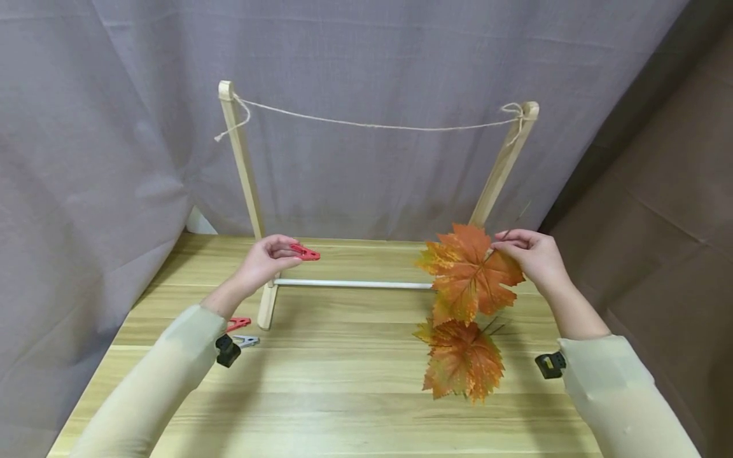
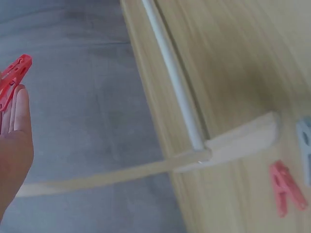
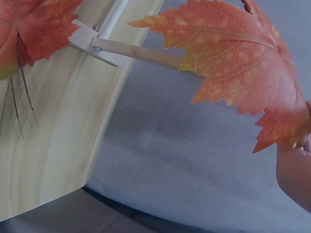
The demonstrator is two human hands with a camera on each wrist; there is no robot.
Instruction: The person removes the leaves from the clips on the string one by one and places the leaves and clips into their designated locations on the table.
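Between thumb and fingers my left hand [image 1: 268,259] pinches a red clothespin [image 1: 305,252], its nose pointing right. That clothespin [image 2: 14,80] also shows at the left edge of the left wrist view. My right hand [image 1: 535,256] pinches an orange maple leaf [image 1: 472,273] by its stem, held up off the table. In the right wrist view the held leaf [image 3: 233,58] hides most of the fingers. Below it, more maple leaves [image 1: 465,362] lie on the wooden table, stems to the right. A string [image 1: 372,125] hangs between two wooden posts, above both hands.
The left post [image 1: 243,165] and right post [image 1: 498,168] are joined low down by a white rod [image 1: 355,284]. Another red clothespin [image 1: 238,323] and a grey clothespin [image 1: 247,341] lie near my left sleeve. A grey curtain [image 1: 366,57] hangs behind the table [image 1: 343,394].
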